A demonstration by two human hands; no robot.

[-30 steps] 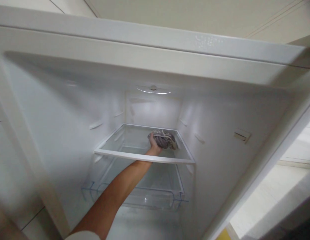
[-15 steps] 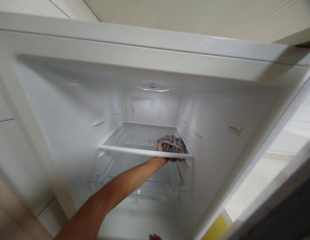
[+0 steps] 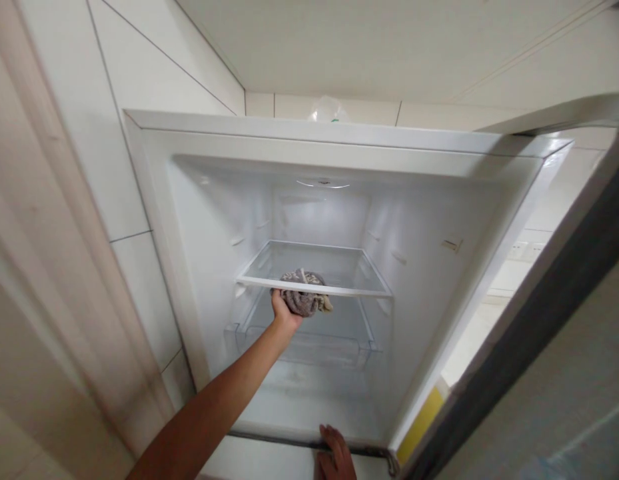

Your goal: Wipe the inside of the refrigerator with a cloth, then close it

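My left hand (image 3: 285, 310) reaches into an open refrigerator and is closed around a crumpled, patterned grey-brown cloth (image 3: 304, 305). The cloth is at the front of the upper glass shelf (image 3: 334, 261), left of its middle. The shelf's white front rim crosses in front of the cloth, whose upper part shows through the glass; its lower part bulges below the rim. Most of my left fingers are hidden behind the cloth. At the bottom of the view, my right hand (image 3: 338, 457) rests by the refrigerator's lower front edge (image 3: 284, 438), fingers extended and holding nothing visible.
Below the glass shelf sits a clear plastic drawer or bin (image 3: 309, 350). The open door (image 3: 529, 293) stands on the right. A tiled wall (image 3: 134, 287) runs along the left, and a clear plastic bag (image 3: 329, 109) is on top of the refrigerator.
My left hand has carried the cloth leftward along the shelf, from its right end to left of the middle. More of my right hand shows now, and the view takes in more surroundings.
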